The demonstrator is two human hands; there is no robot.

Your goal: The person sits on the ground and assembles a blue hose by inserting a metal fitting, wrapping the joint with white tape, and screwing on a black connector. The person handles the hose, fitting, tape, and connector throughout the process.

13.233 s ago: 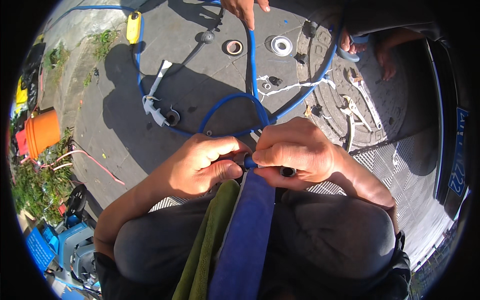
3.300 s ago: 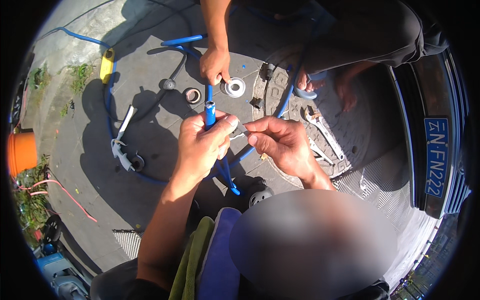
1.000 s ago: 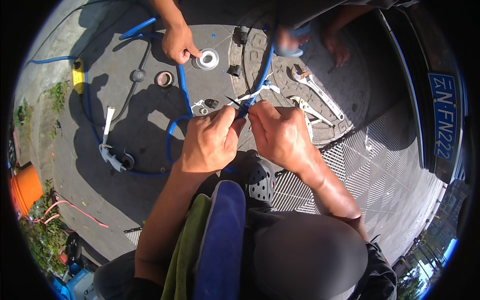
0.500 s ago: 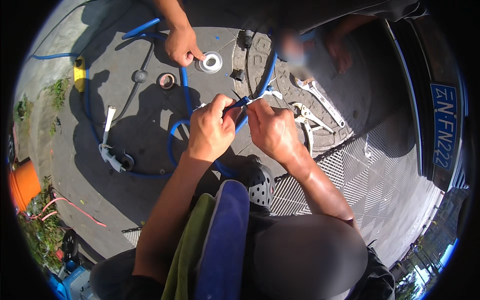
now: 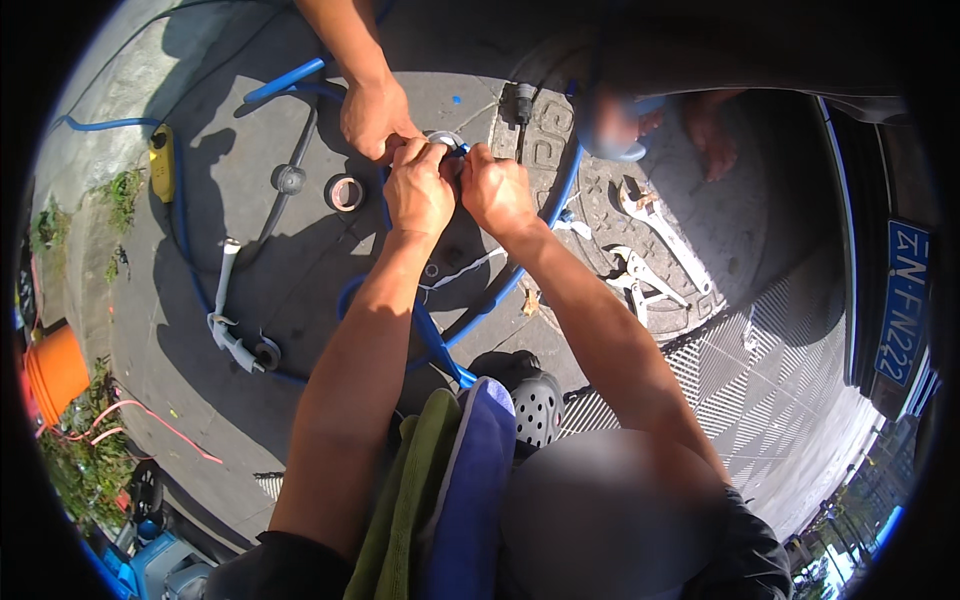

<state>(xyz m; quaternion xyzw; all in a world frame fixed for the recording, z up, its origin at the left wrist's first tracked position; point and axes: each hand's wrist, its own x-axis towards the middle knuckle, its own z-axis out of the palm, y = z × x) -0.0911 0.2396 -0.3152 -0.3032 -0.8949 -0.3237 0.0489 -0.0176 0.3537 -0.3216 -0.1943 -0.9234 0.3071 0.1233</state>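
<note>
My left hand [image 5: 419,190] and my right hand [image 5: 498,192] are close together, their fingers closed. A small blue piece [image 5: 462,150] shows at the fingertips; its shape and what else they hold are hidden. Just beyond lies a white ring-shaped roll [image 5: 444,138], partly covered by my left fingers. A co-worker's hand [image 5: 376,115] is beside that roll, next to my left hand. A blue hose [image 5: 568,180] curves past my right wrist, and a thin white strip [image 5: 470,267] lies between my forearms.
An adjustable wrench [image 5: 664,235] and locking pliers [image 5: 645,283] lie right. A tape roll [image 5: 345,193], white spray gun [image 5: 228,320] and yellow inline box [image 5: 161,165] are left. A black fitting [image 5: 523,100] lies ahead. Towels [image 5: 470,490] are near me; a car [image 5: 860,240] stands right.
Both my hands have moved forward and slightly left, up to the white roll. The co-worker's pointing finger is now behind my left hand. My view has shifted a little.
</note>
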